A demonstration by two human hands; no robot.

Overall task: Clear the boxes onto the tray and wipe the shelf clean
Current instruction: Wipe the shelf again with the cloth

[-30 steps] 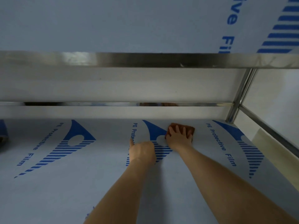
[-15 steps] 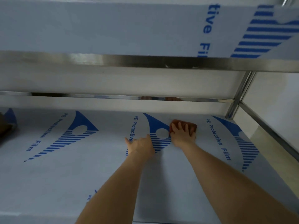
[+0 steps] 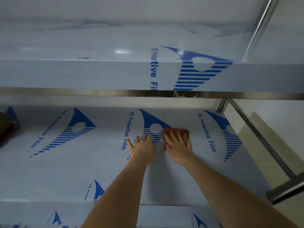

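The shelf (image 3: 65, 170) is a steel board under white film with blue print. A reddish-brown cloth (image 3: 184, 133) lies flat on it right of centre, toward the back. My right hand (image 3: 178, 145) presses on the cloth with straight, spread fingers and hides most of it. My left hand (image 3: 142, 146) lies flat on the bare film just left of the cloth, fingers straight and slightly fanned. No box or tray shows clearly in this view.
A second film-covered shelf (image 3: 98, 74) with a steel front edge hangs close above the back of this one. A steel post (image 3: 222, 106) and side rail (image 3: 263, 145) bound the right end. A dark brown object (image 3: 6, 127) sits at the far left edge.
My left hand has opened from a loose fist to a flat palm on the shelf. My right hand and the cloth have stayed near the same printed logo, while the view has tilted upward.
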